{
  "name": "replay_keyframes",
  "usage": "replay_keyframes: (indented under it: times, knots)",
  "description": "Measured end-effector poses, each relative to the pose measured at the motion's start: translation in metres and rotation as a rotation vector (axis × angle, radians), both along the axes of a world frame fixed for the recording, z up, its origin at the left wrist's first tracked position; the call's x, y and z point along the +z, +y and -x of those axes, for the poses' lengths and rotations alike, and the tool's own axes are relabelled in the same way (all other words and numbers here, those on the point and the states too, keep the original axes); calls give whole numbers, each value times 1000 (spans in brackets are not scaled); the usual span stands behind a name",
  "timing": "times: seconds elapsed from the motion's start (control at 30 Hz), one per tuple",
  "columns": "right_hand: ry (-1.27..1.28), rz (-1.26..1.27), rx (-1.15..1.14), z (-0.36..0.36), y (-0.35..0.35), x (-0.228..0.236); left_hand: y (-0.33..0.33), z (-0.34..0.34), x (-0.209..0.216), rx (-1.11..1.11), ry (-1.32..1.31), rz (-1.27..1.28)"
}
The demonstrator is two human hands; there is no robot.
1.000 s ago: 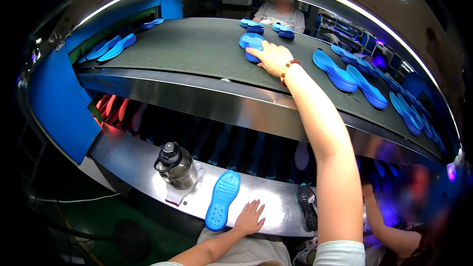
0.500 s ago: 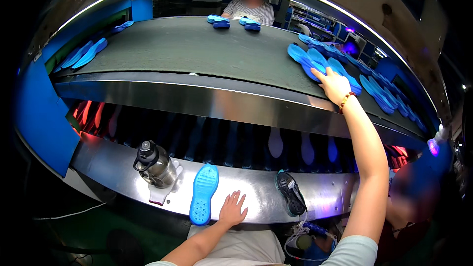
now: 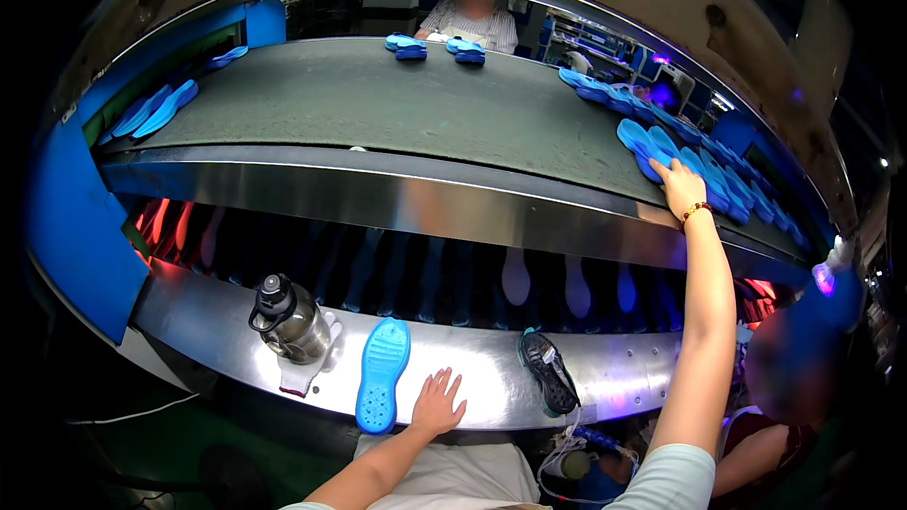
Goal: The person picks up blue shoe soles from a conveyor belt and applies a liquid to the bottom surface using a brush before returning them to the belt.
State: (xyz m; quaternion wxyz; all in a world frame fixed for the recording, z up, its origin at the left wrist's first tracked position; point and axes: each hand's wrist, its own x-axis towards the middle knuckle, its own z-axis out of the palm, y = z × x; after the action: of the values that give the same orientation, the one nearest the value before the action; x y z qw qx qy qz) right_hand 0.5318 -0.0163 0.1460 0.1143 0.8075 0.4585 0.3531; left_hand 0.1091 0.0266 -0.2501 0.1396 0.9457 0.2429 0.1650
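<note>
My left hand [image 3: 437,403] lies flat with spread fingers on the metal ledge [image 3: 491,359], just right of a single blue shoe sole [image 3: 383,373]. My right arm reaches up to the conveyor belt [image 3: 378,94]. There my right hand [image 3: 680,191] rests its outstretched fingers against the near edge of a row of blue soles [image 3: 641,142]; the fingers do not visibly wrap round one. These soles lie fanned and overlapping toward the right end of the belt. On the ledge to the right of my left hand is a black shoe-shaped item [image 3: 548,370] with a clear strip on it.
A dark bottle [image 3: 291,321] stands on a pale glove [image 3: 300,376] at left. Two blue sole stacks [image 3: 406,46] sit on the belt's far side before a co-worker [image 3: 468,21]. More soles [image 3: 165,111] lie far left. Another person [image 3: 756,458] is at lower right.
My right hand has moved right along the belt, and the soles under it have shifted right, closer against the other soles. My left hand stays flat on the ledge.
</note>
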Motion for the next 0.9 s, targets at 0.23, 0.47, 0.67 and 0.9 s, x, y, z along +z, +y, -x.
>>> replay_keyframes:
  times: [0.23,0.47,0.67,0.9]
  knots:
    - [179,-308,706,148,-20,-2,1,-5,-6,0,-56,-6]
    - [85,-204,1005,255,-106,-98,6,7,-6,-22,-87,189]
    - [679,-52,956,330,-142,-246,-28,6,45,-52,-543,2200]
    - [1321,-278,731,355,-144,-296,-31,46,-3,201,-379,2204]
